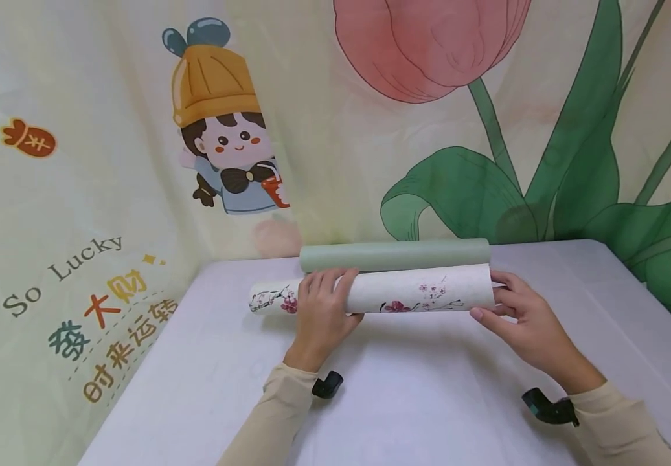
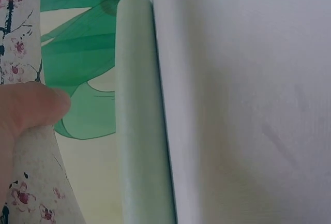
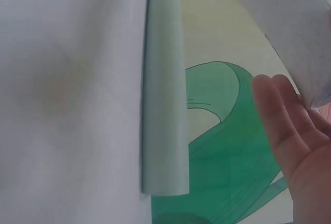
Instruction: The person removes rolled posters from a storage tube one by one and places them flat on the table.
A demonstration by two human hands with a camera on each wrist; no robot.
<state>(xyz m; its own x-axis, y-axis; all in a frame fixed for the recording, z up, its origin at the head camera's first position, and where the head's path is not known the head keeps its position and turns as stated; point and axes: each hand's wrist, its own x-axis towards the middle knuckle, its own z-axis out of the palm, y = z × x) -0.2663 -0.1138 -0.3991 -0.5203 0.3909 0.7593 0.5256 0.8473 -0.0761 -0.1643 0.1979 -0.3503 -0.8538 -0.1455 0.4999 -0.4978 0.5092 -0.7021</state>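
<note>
A white paper roll (image 1: 423, 288) printed with pink blossoms and dark branches is held level above the table. My left hand (image 1: 322, 310) grips it left of its middle, fingers over the top; in the left wrist view a fingertip (image 2: 54, 105) lies on the printed paper. At the roll's right end is my right hand (image 1: 524, 320), its thumb at the lower edge. The right wrist view shows fairly straight fingers (image 3: 276, 110) beside that end. Behind the white roll, a plain pale green roll (image 1: 394, 254) lies on the table.
A white-covered table (image 1: 405, 388) spreads beneath both hands. At its back edge, behind the green roll, stands a printed curtain (image 1: 324, 129) with tulips and a cartoon figure. Lettered cloth (image 1: 32, 259) hangs along the left side.
</note>
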